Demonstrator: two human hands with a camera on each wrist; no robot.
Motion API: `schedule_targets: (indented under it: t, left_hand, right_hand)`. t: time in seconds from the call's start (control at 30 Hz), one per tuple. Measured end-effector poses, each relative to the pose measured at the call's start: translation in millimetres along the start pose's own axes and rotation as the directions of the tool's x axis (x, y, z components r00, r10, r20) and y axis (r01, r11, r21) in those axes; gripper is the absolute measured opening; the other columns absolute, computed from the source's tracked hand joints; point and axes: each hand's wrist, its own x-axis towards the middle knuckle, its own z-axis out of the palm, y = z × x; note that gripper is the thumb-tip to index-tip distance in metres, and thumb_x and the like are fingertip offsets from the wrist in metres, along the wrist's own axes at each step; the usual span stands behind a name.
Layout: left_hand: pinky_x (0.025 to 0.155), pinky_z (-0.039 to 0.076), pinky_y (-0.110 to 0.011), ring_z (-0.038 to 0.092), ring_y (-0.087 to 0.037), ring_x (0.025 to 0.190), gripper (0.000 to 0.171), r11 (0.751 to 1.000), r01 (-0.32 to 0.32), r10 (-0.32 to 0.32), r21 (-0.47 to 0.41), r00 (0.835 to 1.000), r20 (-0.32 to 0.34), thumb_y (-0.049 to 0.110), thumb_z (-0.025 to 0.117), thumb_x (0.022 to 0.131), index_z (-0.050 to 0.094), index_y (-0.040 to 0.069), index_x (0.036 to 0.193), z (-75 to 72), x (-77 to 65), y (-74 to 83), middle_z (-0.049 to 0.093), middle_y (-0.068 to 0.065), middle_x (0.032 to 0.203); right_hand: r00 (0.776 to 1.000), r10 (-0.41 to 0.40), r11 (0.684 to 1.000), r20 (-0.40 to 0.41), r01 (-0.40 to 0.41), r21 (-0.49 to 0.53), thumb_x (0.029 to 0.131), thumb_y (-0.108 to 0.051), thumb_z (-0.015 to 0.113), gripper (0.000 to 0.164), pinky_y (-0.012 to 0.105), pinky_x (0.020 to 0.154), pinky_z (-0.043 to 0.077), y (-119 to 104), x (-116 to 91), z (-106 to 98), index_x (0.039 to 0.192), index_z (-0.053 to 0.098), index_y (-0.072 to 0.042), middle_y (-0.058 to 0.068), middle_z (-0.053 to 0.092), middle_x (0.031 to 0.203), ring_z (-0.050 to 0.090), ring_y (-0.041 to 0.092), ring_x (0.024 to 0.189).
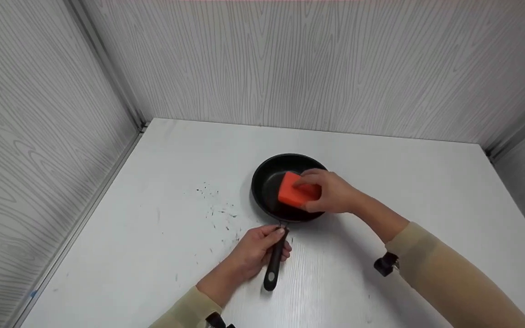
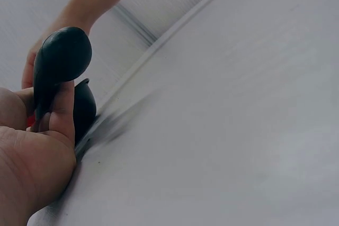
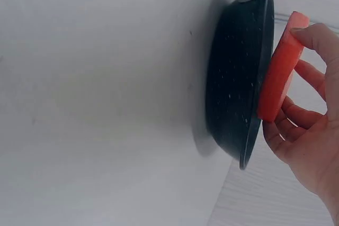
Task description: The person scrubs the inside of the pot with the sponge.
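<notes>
A black frying pan (image 1: 268, 186) sits on the white table, its handle (image 1: 272, 273) pointing toward me. My left hand (image 1: 254, 251) grips that handle near the pan, thumb on top. In the left wrist view the rounded handle end (image 2: 66, 54) rises above the palm. Over the pan's right side, my right hand (image 1: 335, 193) holds an orange-red sponge (image 1: 292, 195) between thumb and fingers. The right wrist view shows the sponge (image 3: 280, 80) tilted at the pan's rim, partly inside. Its lower part is hidden there by the pan wall (image 3: 233, 72).
Dark crumbs and smudges (image 1: 223, 213) are scattered on the white table (image 1: 153, 255) left of the pan. Wood-grain panels stand behind (image 1: 262, 64) and at both sides. Black straps with mounts (image 1: 385, 263) hang at both sleeves.
</notes>
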Motion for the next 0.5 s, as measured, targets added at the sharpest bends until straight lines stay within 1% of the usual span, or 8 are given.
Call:
schedule_targets:
  t: [0.1,0.23,0.33,0.5]
  left_hand:
    - [0.073,0.065,-0.031,0.073,-0.016,0.073,0.032,1.000,0.000,0.000,0.014,1.000,-0.010,0.018,0.065,0.108,0.066,-0.012,0.118,-0.4,0.4,0.3,0.074,-0.011,0.085]
    - [0.074,0.065,-0.032,0.074,-0.017,0.074,0.033,1.000,-0.002,0.002,0.028,1.000,-0.017,0.018,0.066,0.107,0.065,-0.013,0.117,-0.8,0.3,-0.2,0.074,-0.013,0.086]
    - [0.076,0.065,-0.033,0.074,-0.018,0.075,0.034,0.999,-0.007,0.007,0.036,1.000,-0.015,0.018,0.065,0.108,0.065,-0.014,0.118,-0.4,0.8,-0.6,0.074,-0.013,0.087]
    - [0.078,0.066,-0.036,0.075,-0.018,0.078,0.035,0.998,-0.012,0.012,0.054,1.000,-0.005,0.019,0.066,0.107,0.064,-0.014,0.121,0.3,1.7,-0.9,0.075,-0.014,0.089]
  right_hand:
    - [1.000,0.004,1.000,-0.029,-0.003,0.005,0.086,-0.021,0.081,0.048,0.050,0.101,0.053,5,-10,-9,0.134,0.073,-0.021,0.011,0.054,0.152,0.054,0.035,0.132]
    - [0.998,0.007,1.000,-0.058,-0.006,0.016,0.086,-0.019,0.080,0.047,0.054,0.100,0.055,15,-23,-18,0.132,0.074,-0.020,0.010,0.056,0.149,0.055,0.034,0.131]
    - [0.997,0.008,1.000,-0.076,-0.006,0.027,0.085,-0.018,0.080,0.048,0.057,0.101,0.055,23,-32,-25,0.133,0.074,-0.019,0.010,0.057,0.147,0.055,0.034,0.132]
    - [0.994,0.027,0.999,-0.107,-0.023,0.037,0.086,-0.014,0.080,0.050,0.057,0.098,0.057,37,-47,-37,0.136,0.072,-0.019,0.010,0.057,0.147,0.054,0.034,0.133]
